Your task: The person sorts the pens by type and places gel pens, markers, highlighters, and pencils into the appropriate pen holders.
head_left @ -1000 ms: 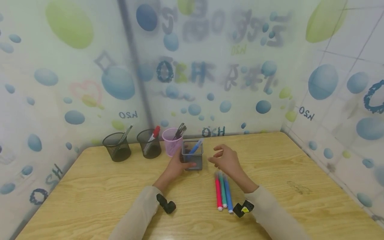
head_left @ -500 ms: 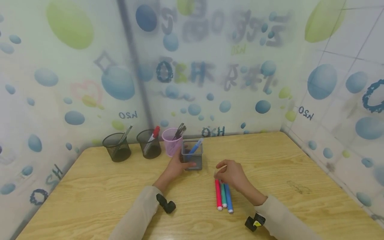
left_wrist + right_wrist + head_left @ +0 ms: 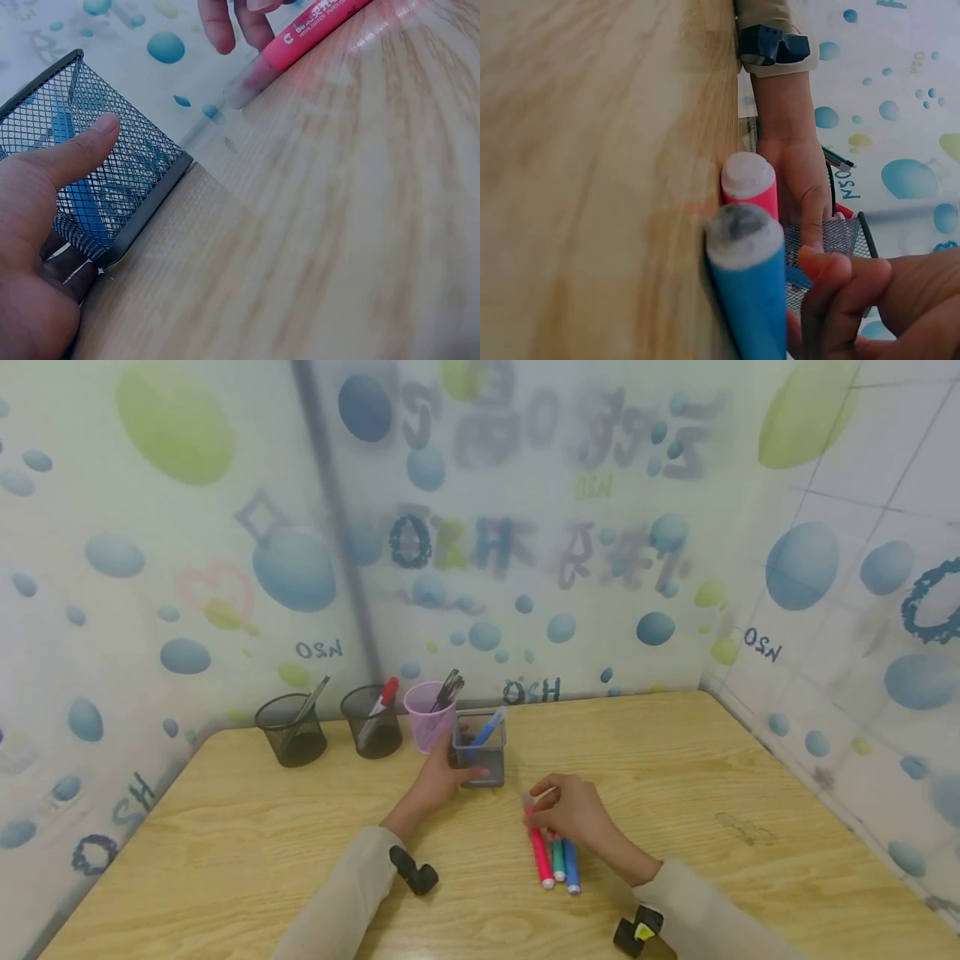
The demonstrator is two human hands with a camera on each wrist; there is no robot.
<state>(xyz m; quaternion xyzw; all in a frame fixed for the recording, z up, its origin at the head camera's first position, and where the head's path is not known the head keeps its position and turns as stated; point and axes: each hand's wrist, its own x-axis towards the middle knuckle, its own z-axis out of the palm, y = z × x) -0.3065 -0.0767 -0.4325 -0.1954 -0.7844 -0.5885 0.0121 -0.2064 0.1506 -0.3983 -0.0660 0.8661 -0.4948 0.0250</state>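
Observation:
My left hand (image 3: 437, 775) grips a square dark mesh pen holder (image 3: 491, 770), thumb across its near face and fingers round the far left side. A blue marker (image 3: 487, 728) leans inside it. My right hand (image 3: 573, 814) pinches a pink marker (image 3: 542, 860) near its clear cap; its white-tipped end points toward me. In the left wrist view the pink marker (image 3: 322, 30) has fingertips at its cap end. Beside it lie a green marker (image 3: 558, 862) and a blue felt-tip marker (image 3: 572, 870), their far ends hidden under the right hand.
Left of the pen holder stand a pink cup (image 3: 429, 727) with dark-handled items, a black mesh cup (image 3: 377, 735) with a red-capped marker, and another black mesh cup (image 3: 292, 739) with a pen. The patterned wall (image 3: 600, 568) rises behind the wooden table (image 3: 712, 777).
My right hand has come down and toward me from beside the pen holder to the markers. The pink marker's cap end has swung left, away from the others. The left hand stays put.

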